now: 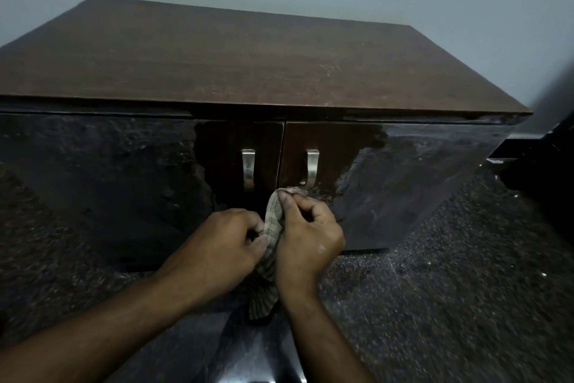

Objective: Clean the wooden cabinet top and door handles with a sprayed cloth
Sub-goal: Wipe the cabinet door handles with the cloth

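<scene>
Cloth (273,227), patterned and beige, sits bunched between my two hands in front of the cabinet doors, its tail hanging down. My left hand (223,246) pinches its left edge with curled fingers; my right hand (307,233) grips the top, thumb and forefinger pinching. Just beyond, two metal handles (248,168) flank the door seam. Farther off lies the wooden cabinet top (248,62), dusty. I can read no writing anywhere. A speckled dark floor (450,289) spreads right.

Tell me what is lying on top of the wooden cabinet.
Nothing stands on the cabinet top; only pale specks and smudges show on the wood. Both hands, left and right, hold the cloth lower, before the doors. The far left corner is out of frame.
</scene>
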Demonstrator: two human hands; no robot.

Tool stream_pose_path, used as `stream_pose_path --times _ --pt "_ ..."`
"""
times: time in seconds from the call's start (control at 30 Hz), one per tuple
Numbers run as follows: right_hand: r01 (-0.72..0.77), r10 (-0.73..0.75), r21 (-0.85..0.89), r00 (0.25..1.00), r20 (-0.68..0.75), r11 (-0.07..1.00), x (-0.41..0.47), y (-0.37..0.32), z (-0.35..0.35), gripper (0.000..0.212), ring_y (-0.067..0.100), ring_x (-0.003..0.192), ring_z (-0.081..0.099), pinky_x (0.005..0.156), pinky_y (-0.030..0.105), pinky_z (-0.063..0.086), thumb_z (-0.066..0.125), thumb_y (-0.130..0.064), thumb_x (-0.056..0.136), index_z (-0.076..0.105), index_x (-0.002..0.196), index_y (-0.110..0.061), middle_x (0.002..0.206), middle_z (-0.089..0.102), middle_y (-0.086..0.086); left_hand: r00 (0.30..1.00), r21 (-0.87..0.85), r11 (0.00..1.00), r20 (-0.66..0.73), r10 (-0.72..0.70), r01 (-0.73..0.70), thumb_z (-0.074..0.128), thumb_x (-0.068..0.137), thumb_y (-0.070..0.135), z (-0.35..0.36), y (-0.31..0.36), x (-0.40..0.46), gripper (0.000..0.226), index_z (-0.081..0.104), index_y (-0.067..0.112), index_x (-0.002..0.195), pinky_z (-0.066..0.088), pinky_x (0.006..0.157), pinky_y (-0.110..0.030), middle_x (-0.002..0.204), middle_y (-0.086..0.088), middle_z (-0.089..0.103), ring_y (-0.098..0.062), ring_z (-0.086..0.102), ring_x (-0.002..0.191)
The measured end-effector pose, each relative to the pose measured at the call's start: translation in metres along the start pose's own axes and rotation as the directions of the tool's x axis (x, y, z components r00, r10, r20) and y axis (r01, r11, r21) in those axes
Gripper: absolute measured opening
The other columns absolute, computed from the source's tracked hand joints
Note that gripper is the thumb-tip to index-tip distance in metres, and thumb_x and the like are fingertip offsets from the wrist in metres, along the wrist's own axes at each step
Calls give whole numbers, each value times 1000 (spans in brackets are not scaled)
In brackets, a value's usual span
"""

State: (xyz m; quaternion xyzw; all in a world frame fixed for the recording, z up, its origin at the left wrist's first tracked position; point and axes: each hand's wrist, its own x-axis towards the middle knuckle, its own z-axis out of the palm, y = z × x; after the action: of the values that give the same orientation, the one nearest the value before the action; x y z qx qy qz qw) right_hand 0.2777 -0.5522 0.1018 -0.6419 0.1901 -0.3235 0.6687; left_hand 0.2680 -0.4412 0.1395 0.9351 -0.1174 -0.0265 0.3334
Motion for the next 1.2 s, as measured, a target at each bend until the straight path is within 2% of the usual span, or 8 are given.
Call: stream_pose_path --times 0.2,0.47,0.53,0.63,0.73,0.83,1.03,1.2 --pt "-45 43 -17 994 -98 999 13 3 -11 27 11 74 71 67 25 59 83 -4 78 71 69 -26 76 73 -2 1000 -22 1000 -12 -10 9 65 89 31 -6 -5 -1 11 68 29 78 47 62 -14 79 16 64 3 62 76" --pt "176 -170 -110 983 67 978 -11 4 7 9 5 82 67 69 8 51 77 4 83 78 85 -4 85 70 -1 1000 65 998 -24 10 -9 67 86 29 -9 -9 -1 9 68 30 77 44 61 -12 76 17 63 5 60 77" --pt "372 -367 -178 928 61 911 -8 1 1 14 8 81 67 71 14 53 74 4 86 78 99 -2 90 69 3 999 68 997 -26 28 -26 67 86 30 -9 -10 -2 7 68 31 79 47 65 -15 78 18 63 4 60 76" --pt "693 -683 -412 702 201 591 4 -13 0 12 18 73 63 63 25 52 70 -2 92 78 101 -2 88 68 7 997 52 996 -42 69 -67 65 86 30 -11 -8 -3 6 66 32 80 51 68 -25 79 16 61 1 60 74" --pt "680 -753 -577 638 161 452 11 -32 7 10 20 73 55 58 30 45 69 -7 94 78 89 -6 80 67 3 993 -5 993 -39 116 -116 64 85 26 -14 -8 -2 8 64 34 82 51 66 -26 80 15 62 0 61 76" --pt "689 -800 -639 570 187 342 10 -22 2 9 21 91 54 77 40 40 71 -11 92 79 88 -12 86 71 -1 985 -26 985 40 169 -169 64 86 30 -13 -10 -4 9 65 36 93 53 72 -27 88 17 63 0 62 83" --pt "734 -746 -614 575 336 290 7 15 -13 8 19 97 49 84 43 29 71 -16 88 79 88 -18 82 65 -3 971 -8 978 119 210 -210 63 89 35 -13 -14 -6 20 66 36 109 53 77 -24 94 21 62 2 61 89" --pt "779 -859 -509 494 136 367 35 -49 -3 7 19 90 48 85 40 26 78 -21 88 82 93 -25 75 59 -2 978 16 983 107 178 -181 64 89 37 -10 -17 -6 43 57 31 131 50 77 -16 100 24 59 5 59 87"
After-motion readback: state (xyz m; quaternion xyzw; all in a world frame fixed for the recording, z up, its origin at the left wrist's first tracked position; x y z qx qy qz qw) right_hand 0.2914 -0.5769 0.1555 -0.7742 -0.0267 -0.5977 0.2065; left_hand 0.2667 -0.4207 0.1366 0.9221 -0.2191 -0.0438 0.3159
